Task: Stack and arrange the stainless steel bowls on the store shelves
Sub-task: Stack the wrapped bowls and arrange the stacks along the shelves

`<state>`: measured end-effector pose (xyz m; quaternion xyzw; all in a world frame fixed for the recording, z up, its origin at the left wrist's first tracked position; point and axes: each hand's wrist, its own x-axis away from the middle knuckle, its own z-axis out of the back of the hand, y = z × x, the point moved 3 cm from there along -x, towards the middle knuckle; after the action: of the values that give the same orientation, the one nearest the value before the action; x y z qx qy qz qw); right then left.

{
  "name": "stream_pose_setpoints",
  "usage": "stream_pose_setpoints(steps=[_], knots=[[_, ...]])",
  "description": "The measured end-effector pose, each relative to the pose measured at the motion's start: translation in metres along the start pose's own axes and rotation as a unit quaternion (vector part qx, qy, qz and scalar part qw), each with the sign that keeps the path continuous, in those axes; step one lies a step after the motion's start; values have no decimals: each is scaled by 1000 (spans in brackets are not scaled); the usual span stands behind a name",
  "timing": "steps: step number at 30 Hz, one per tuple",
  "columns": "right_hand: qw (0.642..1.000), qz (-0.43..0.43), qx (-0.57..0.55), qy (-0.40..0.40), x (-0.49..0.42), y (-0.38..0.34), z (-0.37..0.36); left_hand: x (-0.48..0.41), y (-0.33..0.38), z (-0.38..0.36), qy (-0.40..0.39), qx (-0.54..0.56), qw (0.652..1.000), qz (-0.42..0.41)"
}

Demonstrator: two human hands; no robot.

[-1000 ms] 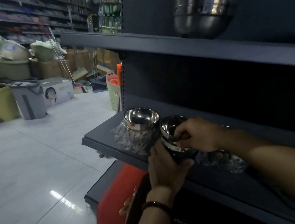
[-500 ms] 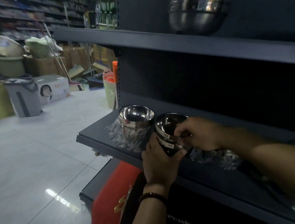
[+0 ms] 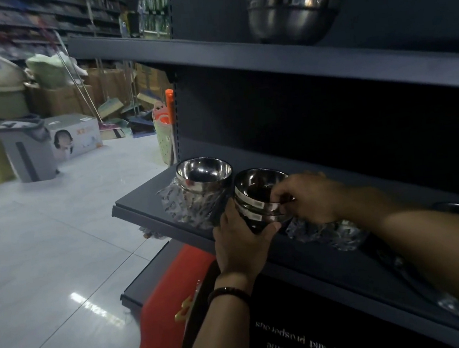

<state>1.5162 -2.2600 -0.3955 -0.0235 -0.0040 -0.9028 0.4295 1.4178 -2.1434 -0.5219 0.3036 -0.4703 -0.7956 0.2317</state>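
A stack of stainless steel bowls (image 3: 256,196) is held at the front edge of a dark shelf (image 3: 146,206) at centre frame, gripped from below by the left hand (image 3: 239,241) while its top rim is pinched by the right hand (image 3: 308,199). A second, plastic-wrapped bowl stack (image 3: 204,176) is seen just to its left; larger bowls (image 3: 292,3) are nested at upper right.

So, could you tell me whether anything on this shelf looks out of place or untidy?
Yes: crumpled clear wrapping is bunched around the left bowl on the shelf, and a second piece lies just right of the stacked bowls that the left hand and right hand hold. Nothing looks spilled or damaged.
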Motion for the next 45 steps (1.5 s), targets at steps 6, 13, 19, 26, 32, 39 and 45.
stream_pose_setpoints(steps=[6,13,19,26,32,39,45], knots=[[1000,-12,6,7,5,-4,-1,0,-1,0,1,1,1000,-6],[999,-25,13,30,20,-13,0,-4,-4,3,-15,-8,1000,-8],[950,-75,-107,284,55,-21,-24,-10,-5,27,-7,-42,998,-38],[919,-157,-127,339,60,-58,-61,-11,18,94,62,-201,970,-124],[944,-135,-31,300,41,-55,-59,-60,35,126,-33,-354,919,-170],[951,-136,4,279,33,-51,-61,-88,24,117,-80,-417,882,-206],[954,-116,-10,276,30,-49,-62,-96,14,117,-102,-408,877,-235]])
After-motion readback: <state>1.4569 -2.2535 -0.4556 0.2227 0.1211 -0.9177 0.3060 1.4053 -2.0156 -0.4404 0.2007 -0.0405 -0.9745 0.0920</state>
